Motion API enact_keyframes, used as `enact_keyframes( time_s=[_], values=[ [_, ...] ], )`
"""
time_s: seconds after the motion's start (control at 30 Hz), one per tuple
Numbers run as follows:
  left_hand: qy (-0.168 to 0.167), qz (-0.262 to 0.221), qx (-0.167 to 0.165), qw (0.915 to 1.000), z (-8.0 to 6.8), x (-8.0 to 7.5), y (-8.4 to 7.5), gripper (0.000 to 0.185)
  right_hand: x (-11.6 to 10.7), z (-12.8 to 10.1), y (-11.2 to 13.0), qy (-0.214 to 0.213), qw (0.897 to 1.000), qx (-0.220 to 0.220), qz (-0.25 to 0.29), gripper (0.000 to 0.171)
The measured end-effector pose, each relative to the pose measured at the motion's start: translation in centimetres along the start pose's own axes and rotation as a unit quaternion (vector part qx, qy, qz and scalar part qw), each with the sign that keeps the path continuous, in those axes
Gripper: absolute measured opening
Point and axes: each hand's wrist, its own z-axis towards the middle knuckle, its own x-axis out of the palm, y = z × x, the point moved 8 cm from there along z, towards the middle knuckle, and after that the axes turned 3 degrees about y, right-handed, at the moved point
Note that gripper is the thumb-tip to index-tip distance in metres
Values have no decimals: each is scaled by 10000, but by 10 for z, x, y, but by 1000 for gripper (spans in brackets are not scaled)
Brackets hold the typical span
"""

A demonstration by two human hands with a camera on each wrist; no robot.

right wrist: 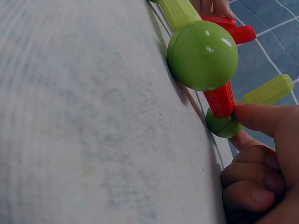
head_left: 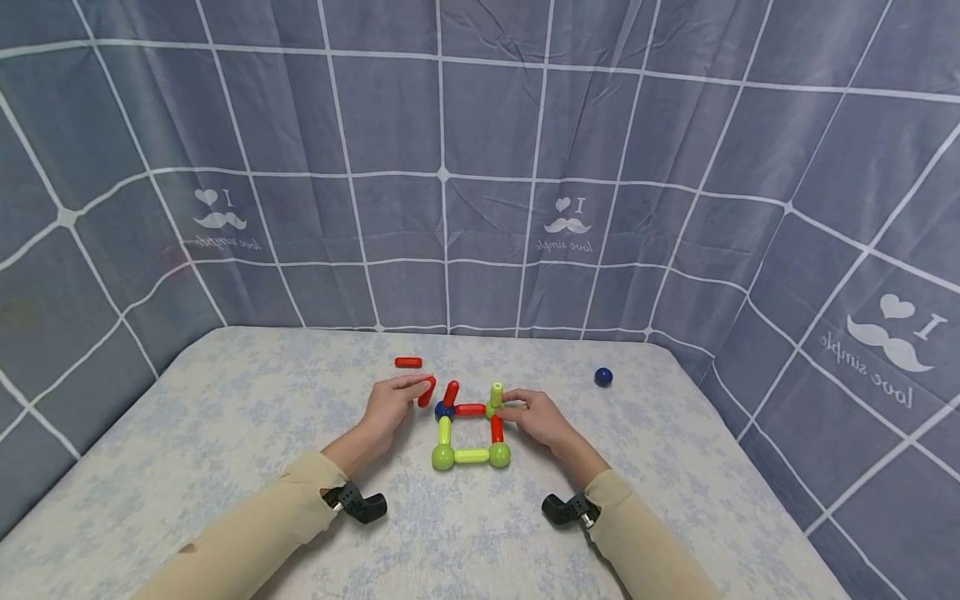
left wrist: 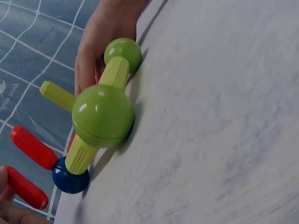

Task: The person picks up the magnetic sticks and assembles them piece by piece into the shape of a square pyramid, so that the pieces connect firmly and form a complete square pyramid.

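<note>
A square frame of rods and balls lies on the table. Its back left corner is a blue ball (head_left: 444, 410) bearing an upright red rod (head_left: 451, 393). The other corners are green balls, including the front left green ball (head_left: 443, 457) and the front right green ball (head_left: 499, 454). My left hand (head_left: 389, 407) pinches a loose red rod (left wrist: 27, 187) just left of the blue ball, apart from it. My right hand (head_left: 537, 415) pinches the back right green ball (right wrist: 224, 125), whose upright yellow-green rod (head_left: 497, 394) stands beside the fingers.
Another red rod (head_left: 408, 362) lies farther back on the left. A spare blue ball (head_left: 603, 377) sits toward the back right. The pale patterned table (head_left: 480, 533) meets a hanging grey-blue checked cloth (head_left: 487, 217) at its back edge.
</note>
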Motion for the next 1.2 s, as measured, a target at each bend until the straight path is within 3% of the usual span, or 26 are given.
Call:
enact_keyframes(
  time_s=[0.67, 1.2],
  values=[
    [415, -804, -134, 9958, -33, 15, 4, 37, 1, -1, 2, 99, 9998, -61, 149, 37],
    [465, -868, -168, 9950, -51, 25, 10, 34, 2, 1, -1, 89, 9999, -57, 106, 39]
  ],
)
